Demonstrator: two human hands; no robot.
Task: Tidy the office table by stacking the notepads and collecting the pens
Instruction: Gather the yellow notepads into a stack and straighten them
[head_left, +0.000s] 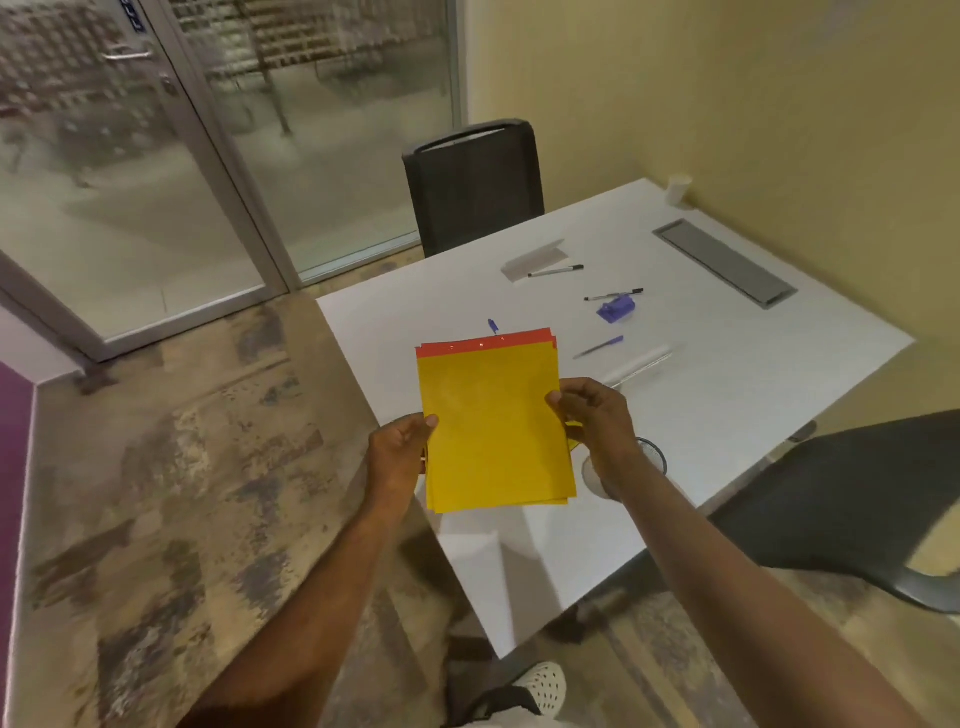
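Holding the notepads (493, 426) as one gathered bundle, both hands are up over the near-left edge of the white table (727, 405): left hand (397, 452) pinches the left edge w/ thumb on the yellow top sheet, right hand (587, 410) pinches the right edge, fingers curled around it. Red binding strips show at the far end and several yellow edges are staggered at the near end, so it looks like more than one pad, not quite squared up. Judging by that, the stacking step is in hand, prob near its end; pens are not yet collected. Loose on the table: a black-capped pen (556, 271) lying on a pale folded sheet (535, 260) at the far side, another black-capped pen (613, 295) just by a small purple object (615, 309) (can't tell what it is), a purple pen (598, 347) near the middle, and a blue pen tip (493, 326) poking out beyond the pads' far edge. A mesh cup (652, 452) sits partly hidden behind the right wrist, poss. the pen holder. Next move calls for tapping the pads flush, setting them flat on a bare bit of table, then freeing a hand to pick pens one by one w/o scattering them.
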